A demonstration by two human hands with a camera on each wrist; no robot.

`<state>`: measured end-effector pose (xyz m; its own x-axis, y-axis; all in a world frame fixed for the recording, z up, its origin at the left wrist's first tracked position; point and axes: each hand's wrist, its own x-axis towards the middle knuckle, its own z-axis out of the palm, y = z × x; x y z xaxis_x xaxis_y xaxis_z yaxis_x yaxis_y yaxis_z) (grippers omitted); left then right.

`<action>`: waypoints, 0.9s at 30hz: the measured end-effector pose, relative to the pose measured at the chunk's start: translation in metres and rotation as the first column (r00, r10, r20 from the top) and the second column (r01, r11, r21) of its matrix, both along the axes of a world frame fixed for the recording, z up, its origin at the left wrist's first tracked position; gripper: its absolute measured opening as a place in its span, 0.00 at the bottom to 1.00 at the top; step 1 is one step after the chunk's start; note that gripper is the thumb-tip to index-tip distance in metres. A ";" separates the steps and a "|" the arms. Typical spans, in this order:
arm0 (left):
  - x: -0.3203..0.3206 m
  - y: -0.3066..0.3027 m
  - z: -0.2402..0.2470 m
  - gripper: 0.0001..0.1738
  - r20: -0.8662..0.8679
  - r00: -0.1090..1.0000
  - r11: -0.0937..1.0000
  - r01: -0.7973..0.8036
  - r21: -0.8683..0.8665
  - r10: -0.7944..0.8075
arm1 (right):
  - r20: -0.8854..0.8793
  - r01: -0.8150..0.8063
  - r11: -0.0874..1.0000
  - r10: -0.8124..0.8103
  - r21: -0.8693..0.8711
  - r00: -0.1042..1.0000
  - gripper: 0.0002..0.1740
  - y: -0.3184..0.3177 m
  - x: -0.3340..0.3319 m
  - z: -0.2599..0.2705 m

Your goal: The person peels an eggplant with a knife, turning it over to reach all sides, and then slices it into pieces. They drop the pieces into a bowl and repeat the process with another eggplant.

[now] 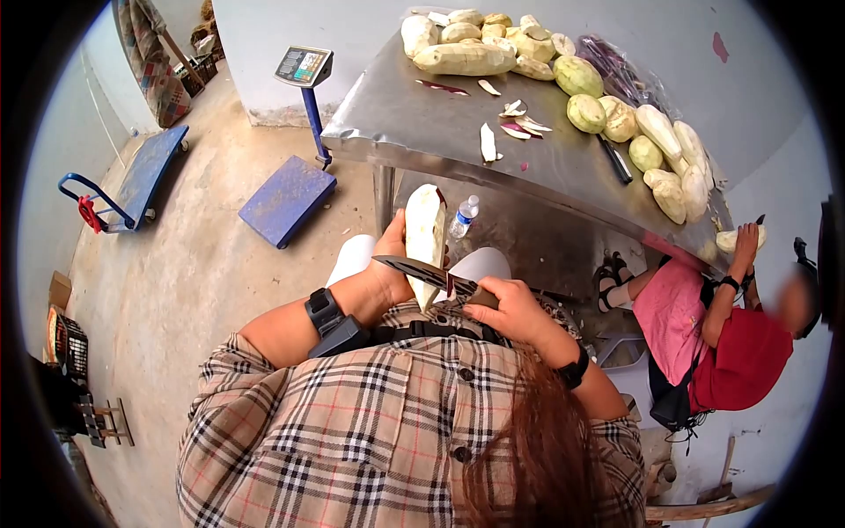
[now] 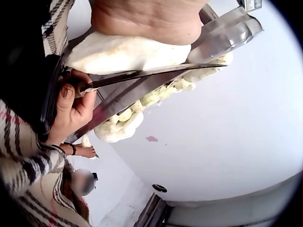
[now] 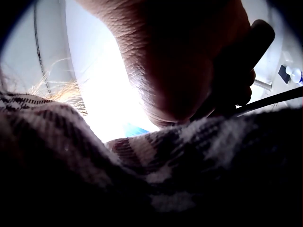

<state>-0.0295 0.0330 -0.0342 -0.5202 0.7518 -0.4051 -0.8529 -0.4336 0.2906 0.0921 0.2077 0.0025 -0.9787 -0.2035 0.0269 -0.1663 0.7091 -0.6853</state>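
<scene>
A mostly peeled, whitish eggplant (image 1: 425, 231) stands upright in front of the torso, gripped by my left hand (image 1: 385, 268) around its side. Across its lower part lies the blade of a knife (image 1: 414, 267), with a strip of dark purple skin by the blade. My right hand (image 1: 515, 310) grips the knife's handle, thumb along it. In the left wrist view the knife blade (image 2: 161, 71) runs alongside the pale eggplant (image 2: 128, 53). The right wrist view is dark; there the right hand (image 3: 170, 61) wraps the knife handle (image 3: 259, 42).
On the metal table (image 1: 387, 114) ahead are several peeled eggplants (image 1: 466, 58), peel scraps (image 1: 488, 141) and another knife (image 1: 614, 160). A water bottle (image 1: 463, 216) stands below. A platform scale (image 1: 289, 198) and blue cart (image 1: 145, 180) are left. Another person (image 1: 739, 352) sits at right.
</scene>
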 end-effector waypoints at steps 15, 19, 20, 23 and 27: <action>0.002 -0.009 0.001 0.30 0.014 0.991 0.982 -0.129 -0.141 0.132 | 0.083 0.060 0.988 -0.048 -0.145 0.995 0.19 0.009 -0.004 -0.036; -0.002 -0.010 -0.012 0.31 0.027 0.991 0.978 -0.128 -0.164 0.134 | 0.207 0.102 0.981 -0.067 -0.166 0.976 0.20 0.009 -0.007 -0.039; -0.002 -0.010 -0.013 0.31 0.028 0.991 0.978 -0.127 -0.166 0.134 | 0.222 0.110 0.979 -0.071 -0.170 0.972 0.20 0.008 -0.007 -0.039; -0.002 -0.008 -0.011 0.31 0.038 0.991 0.979 -0.122 -0.165 0.130 | 0.226 0.111 0.981 -0.073 -0.157 0.971 0.20 0.008 -0.006 -0.037; -0.001 -0.008 -0.007 0.31 0.048 0.992 0.982 -0.107 -0.157 0.116 | 0.178 0.104 0.976 -0.069 -0.191 0.982 0.19 0.008 -0.006 -0.038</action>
<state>-0.0301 0.0251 -0.0410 -0.5701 0.6168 -0.5427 -0.8188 -0.4804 0.3143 0.0862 0.2153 -0.0356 -0.9861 -0.1252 -0.1092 0.0201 0.5626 -0.8265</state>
